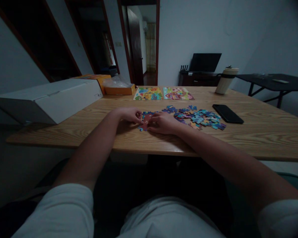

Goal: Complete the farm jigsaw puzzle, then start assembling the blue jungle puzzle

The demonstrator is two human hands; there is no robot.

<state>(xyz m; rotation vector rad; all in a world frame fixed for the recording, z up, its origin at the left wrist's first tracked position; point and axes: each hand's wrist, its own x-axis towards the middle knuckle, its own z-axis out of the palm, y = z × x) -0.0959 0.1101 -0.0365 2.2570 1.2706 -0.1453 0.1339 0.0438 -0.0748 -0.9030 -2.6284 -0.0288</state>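
Note:
A small joined patch of jigsaw puzzle (145,126), reddish in the middle with blue edges, lies flat on the table near its front edge. My left hand (130,115) is at the patch's left side, fingers curled and thumb tip against the red pieces. From the right, my right hand (162,123) reaches over the patch, its fingers bent down and closed on a piece there. My fingers hide part of the patch. Just beyond my right hand spreads a pile of loose puzzle pieces (205,118), mostly blue, purple and teal.
On the wooden table (263,132) a black phone (227,114) lies right of the pile. Behind stand a cream tumbler (225,81) and two colourful picture boards (149,94). A long white box (64,96) and an orange box (119,90) holding clear plastic occupy the left.

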